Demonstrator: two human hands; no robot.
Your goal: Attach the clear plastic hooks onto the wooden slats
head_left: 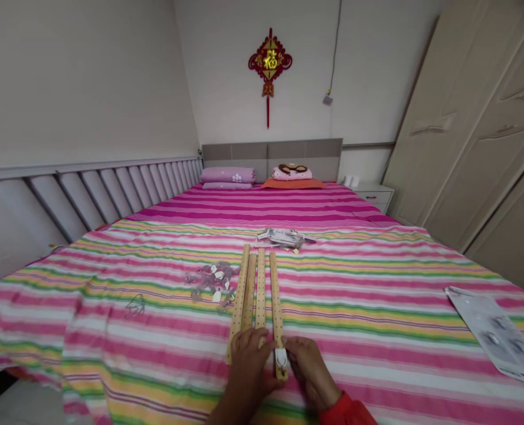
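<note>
Several long wooden slats (pixel 257 289) with rows of small holes lie side by side on the striped bedsheet (pixel 377 283), pointing away from me. My left hand (pixel 248 366) rests closed over their near ends. My right hand (pixel 308 369) pinches a small white clip-like piece (pixel 281 357) at the near end of the rightmost slat (pixel 276 301). A clear plastic bag of small metal parts (pixel 213 278) lies just left of the slats.
Another clear packet (pixel 284 237) lies beyond the slats. A printed sheet (pixel 496 333) sits at the bed's right edge. Pillows (pixel 227 175) rest at the headboard, a padded wall panel (pixel 89 195) runs along the left, and wardrobe doors (pixel 483 130) stand on the right.
</note>
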